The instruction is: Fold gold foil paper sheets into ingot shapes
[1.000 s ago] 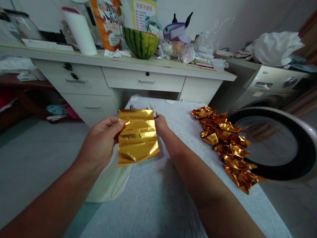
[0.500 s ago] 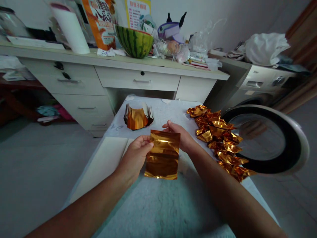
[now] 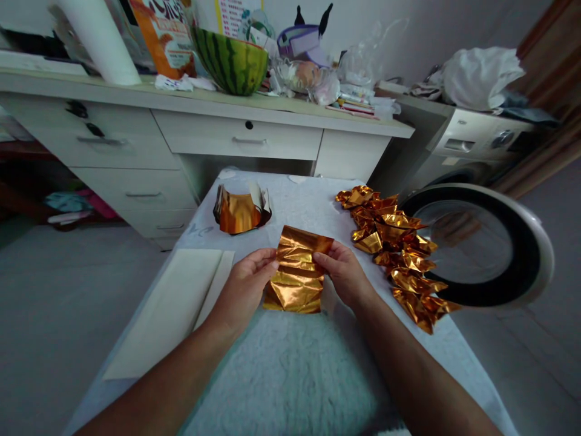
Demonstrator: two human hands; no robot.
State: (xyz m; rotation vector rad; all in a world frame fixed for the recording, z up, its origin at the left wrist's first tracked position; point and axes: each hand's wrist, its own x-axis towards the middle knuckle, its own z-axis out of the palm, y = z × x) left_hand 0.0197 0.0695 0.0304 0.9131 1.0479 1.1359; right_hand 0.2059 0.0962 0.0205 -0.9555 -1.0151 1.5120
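Observation:
A crinkled gold foil sheet (image 3: 297, 272) is pinched between both my hands above a white textured table (image 3: 290, 363). My left hand (image 3: 247, 284) grips its left edge with fingers closed. Closed on the right edge is my right hand (image 3: 342, 272). A curled stack of gold foil sheets (image 3: 240, 209) lies further back on the table. A row of several folded gold foil pieces (image 3: 394, 242) runs along the table's right side.
A white flat sheet (image 3: 175, 303) hangs over the table's left edge. A desk with drawers (image 3: 204, 133) stands behind, holding half a watermelon (image 3: 231, 57) and clutter. On the right, a washing machine (image 3: 476, 142) has its round door (image 3: 481, 242) open beside the table.
The foil sheet came down from in front of me toward the table's middle. Both hands closed in on it and the sheet is now crumpled and narrower.

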